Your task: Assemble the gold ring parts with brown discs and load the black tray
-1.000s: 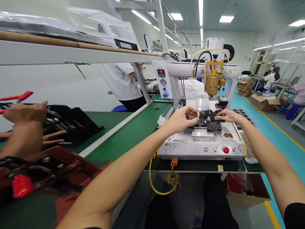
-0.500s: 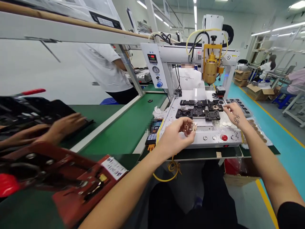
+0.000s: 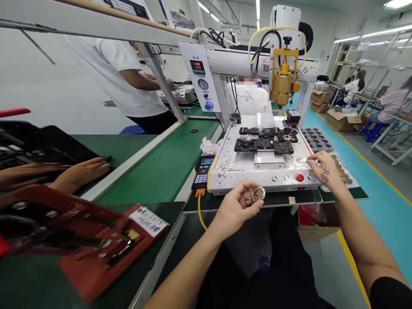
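Between the thumb and fingers of my left hand point(image 3: 236, 206) is a round, gold-rimmed watch case point(image 3: 258, 194), held in front of the white machine's front edge. My right hand point(image 3: 324, 169) is at the right side of the machine bed point(image 3: 225, 165), its thumb and fingertips pinched on a thin pale disc point(image 3: 303, 160). Black fixtures point(image 3: 264, 140) stand in rows on the bed, and another gold-rimmed case point(image 3: 287, 137) sits in one of them. Above them hangs a brass-coloured dispensing head point(image 3: 283, 83).
A red hand press point(image 3: 106, 244) stands at the lower left, near another person's hands point(image 3: 80, 174). A keypad controller point(image 3: 203, 171) lies left of the bed. A black tray point(image 3: 317, 139) and a bag of round brown parts point(image 3: 343, 169) lie at the right.
My left hand has moved down and toward me with the watch case, whose round face now shows. My right hand has moved down from beside the fixtures to the pale discs.
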